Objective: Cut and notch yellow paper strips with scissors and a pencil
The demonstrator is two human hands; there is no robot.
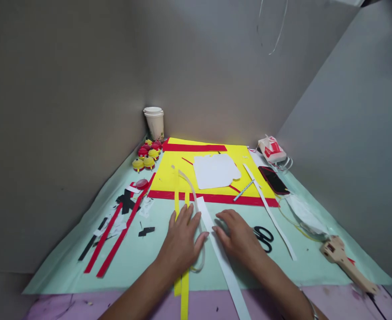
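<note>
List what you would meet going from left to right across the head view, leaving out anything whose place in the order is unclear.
Long black strip, small black scrap, left hand, right hand, black phone, white face mask, beige glue gun.

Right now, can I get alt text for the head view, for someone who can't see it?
A bare left hand rests on yellow strips and the right hand is at a white strip's edge, over a green cover. Beyond lies a yellow sheet with red bands; red strips lie left, black scissors right.
</note>
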